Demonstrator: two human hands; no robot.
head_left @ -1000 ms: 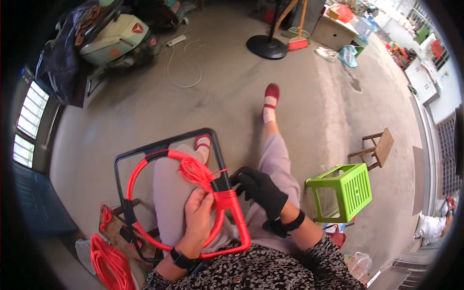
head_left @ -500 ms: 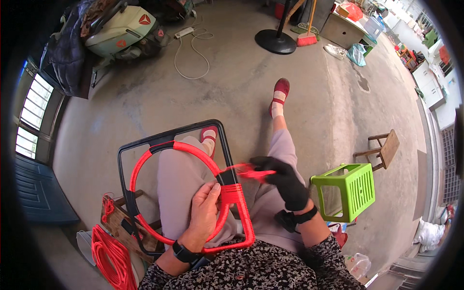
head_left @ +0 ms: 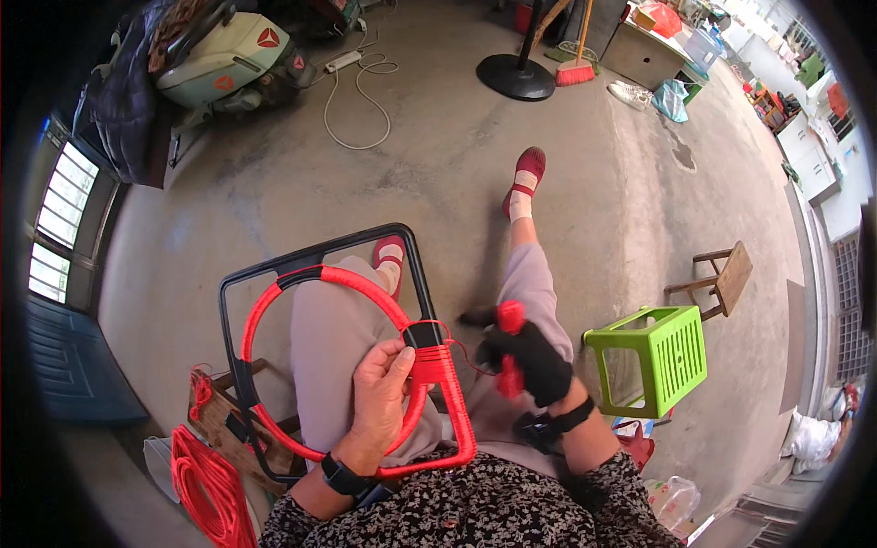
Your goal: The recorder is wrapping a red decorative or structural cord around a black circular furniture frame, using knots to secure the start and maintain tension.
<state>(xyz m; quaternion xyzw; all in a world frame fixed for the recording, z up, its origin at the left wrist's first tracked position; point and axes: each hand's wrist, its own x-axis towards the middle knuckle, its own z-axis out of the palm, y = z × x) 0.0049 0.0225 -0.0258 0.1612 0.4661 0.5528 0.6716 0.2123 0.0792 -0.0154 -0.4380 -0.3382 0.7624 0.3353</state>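
Note:
A black frame [head_left: 416, 265] with rounded corners and a ring [head_left: 365, 285] inside it rests over my lap. Red cord is wound round much of the ring and the near right corner, with bare black stretches between. My bare left hand [head_left: 380, 395] is closed on the frame, its thumb pressing the red-wrapped joint [head_left: 430, 367] where ring and side bar meet. To the right, my black-gloved right hand [head_left: 539, 361] grips a bundle of red cord [head_left: 511, 318], slightly blurred. A thin loose strand loops from this bundle to the joint.
A coil of red cord [head_left: 206, 493] lies at lower left beside a small wooden stool [head_left: 224, 416]. On my right stand a green plastic stool [head_left: 676, 361] and another wooden stool [head_left: 733, 281]. A scooter [head_left: 224, 59], power strip [head_left: 344, 61] and round black base [head_left: 516, 78] are farther off.
My right hand has turned, bringing the cord bundle upright and a little farther right of the joint. The strand now hangs in a loop. My left hand keeps its hold on the frame.

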